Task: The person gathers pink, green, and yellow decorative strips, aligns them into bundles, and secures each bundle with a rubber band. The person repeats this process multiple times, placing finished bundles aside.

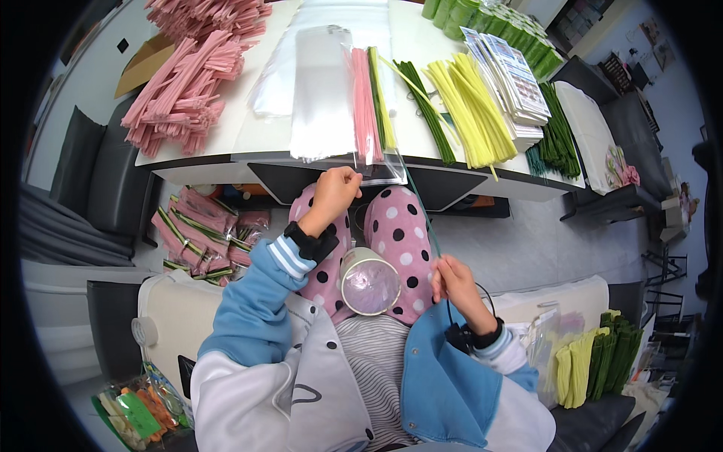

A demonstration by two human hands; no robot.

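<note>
My left hand [339,190] is closed at the table's near edge, just below a clear plastic bag holding pink, green and yellow fuzzy stems [366,105]. What it pinches, if anything, is too small to make out. By my right thigh, my right hand [455,286] is closed on the lower end of a long thin green wire [426,207]. That wire runs up to the table edge beside the bag. Between my thighs sits a round tub [370,282] with clear crinkled plastic across its top.
On the table [256,143] lie pink stem bundles [184,94], flat clear bags [322,90], dark green stems [428,113], yellow stems [471,109] and stacked printed cards [512,75]. Filled bags [197,233] lie on the floor at left. More stem bundles [576,369] rest on the seat at right.
</note>
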